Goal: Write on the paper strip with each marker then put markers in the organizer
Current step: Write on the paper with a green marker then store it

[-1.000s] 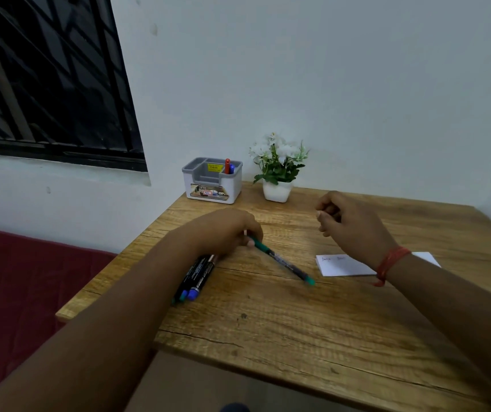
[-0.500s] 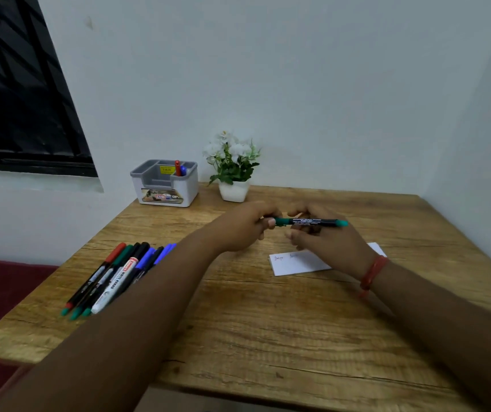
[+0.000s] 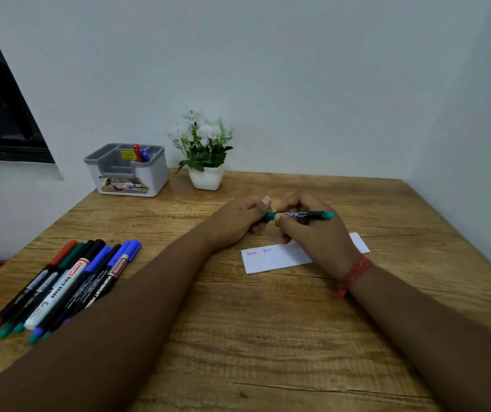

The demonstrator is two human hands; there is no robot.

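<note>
Both hands hold a green marker point(image 3: 303, 215) level above the wooden table. My left hand point(image 3: 239, 221) pinches its green cap end; my right hand point(image 3: 312, 236) grips the black barrel. Under my right hand lies the white paper strip point(image 3: 271, 260), with two small words in red and blue at its left end. Several markers point(image 3: 66, 281) in red, green, black, blue and white lie side by side at the left. The grey and white organizer point(image 3: 128, 171) stands at the back left, with a red and a blue marker upright in one compartment.
A white pot of white flowers point(image 3: 205, 156) stands to the right of the organizer by the back wall. A wall runs close along the table's right edge. A dark window is at the far left.
My left hand lifted the green marker off the table and brought it right, above the strip; my right hand took hold of its barrel. The view swung right and closer.
</note>
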